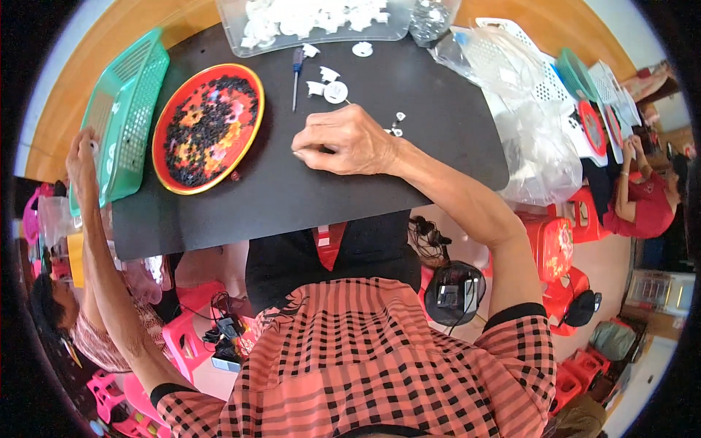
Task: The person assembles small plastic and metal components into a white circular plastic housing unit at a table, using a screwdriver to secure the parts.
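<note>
My left hand point(82, 162) reaches over the near left end of a green plastic basket point(130, 142), fingers curled in, with a small white round plastic part point(94, 147) at the fingertips. More white parts lie inside that basket. Above the middle of the dark table, my right hand point(347, 142) is closed, thumb against the bent fingers; whatever they may hold is hidden. Just beyond it lie a white plastic disc point(336, 92) and a few white fittings. A screwdriver point(296, 73) with a dark blue handle rests left of these. Between my hands sits a red tray point(165, 152) of small black pieces.
A clear bin point(248, 48) heaped with white parts stands at the far edge, beside a bag of small metal pieces point(429, 20). Plastic bags point(540, 157) cover the right side. Another person point(646, 201) in red sits far right; someone else point(109, 328) sits at lower left.
</note>
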Action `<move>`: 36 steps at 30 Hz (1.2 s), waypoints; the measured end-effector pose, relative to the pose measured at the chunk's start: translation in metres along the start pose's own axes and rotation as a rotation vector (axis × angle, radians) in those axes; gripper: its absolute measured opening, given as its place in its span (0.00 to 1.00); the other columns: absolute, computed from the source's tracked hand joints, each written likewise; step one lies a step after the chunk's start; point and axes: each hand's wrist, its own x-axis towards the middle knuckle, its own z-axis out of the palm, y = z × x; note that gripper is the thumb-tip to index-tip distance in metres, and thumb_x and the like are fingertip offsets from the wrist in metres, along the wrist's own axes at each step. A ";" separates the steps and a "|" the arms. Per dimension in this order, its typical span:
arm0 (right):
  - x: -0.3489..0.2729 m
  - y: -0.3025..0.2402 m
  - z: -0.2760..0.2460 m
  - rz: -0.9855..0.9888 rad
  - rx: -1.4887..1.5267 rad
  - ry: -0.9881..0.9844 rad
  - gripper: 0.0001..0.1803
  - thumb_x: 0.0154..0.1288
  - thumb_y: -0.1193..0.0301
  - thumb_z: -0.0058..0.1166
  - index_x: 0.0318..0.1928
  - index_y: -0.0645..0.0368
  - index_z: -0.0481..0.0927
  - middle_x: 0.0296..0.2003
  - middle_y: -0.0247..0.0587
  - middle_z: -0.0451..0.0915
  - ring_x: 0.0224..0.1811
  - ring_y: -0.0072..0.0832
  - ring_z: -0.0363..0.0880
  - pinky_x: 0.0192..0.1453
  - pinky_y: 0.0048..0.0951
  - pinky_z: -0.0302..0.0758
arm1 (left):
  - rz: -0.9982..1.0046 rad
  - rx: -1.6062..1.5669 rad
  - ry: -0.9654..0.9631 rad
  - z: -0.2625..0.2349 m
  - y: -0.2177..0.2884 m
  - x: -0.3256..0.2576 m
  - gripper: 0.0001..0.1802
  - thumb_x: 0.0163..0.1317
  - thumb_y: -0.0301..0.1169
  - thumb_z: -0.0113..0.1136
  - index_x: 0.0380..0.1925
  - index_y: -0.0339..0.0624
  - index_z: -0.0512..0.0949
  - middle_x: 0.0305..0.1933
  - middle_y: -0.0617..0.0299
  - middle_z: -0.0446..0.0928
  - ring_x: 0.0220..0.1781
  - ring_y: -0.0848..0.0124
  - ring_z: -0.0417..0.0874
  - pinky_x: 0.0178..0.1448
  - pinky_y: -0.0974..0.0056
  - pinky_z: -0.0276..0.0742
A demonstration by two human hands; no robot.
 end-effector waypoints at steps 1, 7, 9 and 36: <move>-0.002 0.000 -0.001 -0.006 -0.012 -0.004 0.04 0.50 0.78 0.59 0.29 0.60 0.78 0.20 0.35 0.74 0.18 0.28 0.73 0.21 0.27 0.70 | -0.035 -0.026 -0.019 0.008 -0.003 -0.001 0.21 0.64 0.40 0.47 0.46 0.33 0.76 0.40 0.57 0.79 0.46 0.69 0.77 0.54 0.66 0.69; -0.001 -0.002 0.000 -0.036 0.001 -0.035 0.04 0.50 0.78 0.59 0.28 0.59 0.78 0.20 0.35 0.74 0.19 0.27 0.74 0.22 0.27 0.71 | 0.071 -0.011 0.065 0.017 0.104 -0.048 0.22 0.66 0.43 0.47 0.46 0.35 0.76 0.45 0.56 0.78 0.52 0.68 0.75 0.58 0.66 0.66; -0.007 0.001 -0.005 -0.026 -0.049 -0.022 0.04 0.49 0.77 0.60 0.28 0.59 0.78 0.20 0.34 0.74 0.19 0.28 0.73 0.21 0.27 0.70 | 0.099 -0.212 0.028 0.053 0.166 -0.080 0.18 0.67 0.37 0.45 0.44 0.34 0.77 0.43 0.58 0.78 0.49 0.69 0.76 0.55 0.66 0.68; -0.056 -0.017 -0.089 0.608 -0.300 -0.039 0.13 0.50 0.76 0.61 0.40 0.58 0.79 0.30 0.34 0.75 0.20 0.18 0.65 0.27 0.21 0.67 | -0.566 -1.471 -0.513 0.181 0.247 -0.211 0.14 0.68 0.31 0.46 0.45 0.31 0.74 0.40 0.53 0.75 0.42 0.66 0.77 0.50 0.59 0.75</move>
